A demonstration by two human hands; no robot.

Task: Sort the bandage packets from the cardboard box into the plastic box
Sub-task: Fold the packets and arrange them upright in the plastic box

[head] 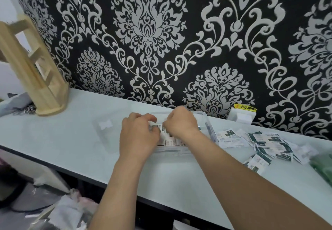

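Observation:
A clear plastic box (206,120) stands on the white counter near the wall. Inside it, white bandage packets (169,138) stand in rows. Both hands are over the box. My left hand (139,134) is curled on the packets at the box's left side. My right hand (181,122) is closed in a fist with its fingertips pinching down among the packets; the fingers hide what they pinch. A loose pile of white and dark green bandage packets (265,143) lies on the counter to the right of the box. No cardboard box is in view.
The clear lid (106,131) lies flat left of the box. A wooden rack (34,71) stands at the far left. A white socket block (241,116) with a yellow warning label sits by the wall. Something green (323,168) is at the right edge. Clutter lies below the counter's front edge.

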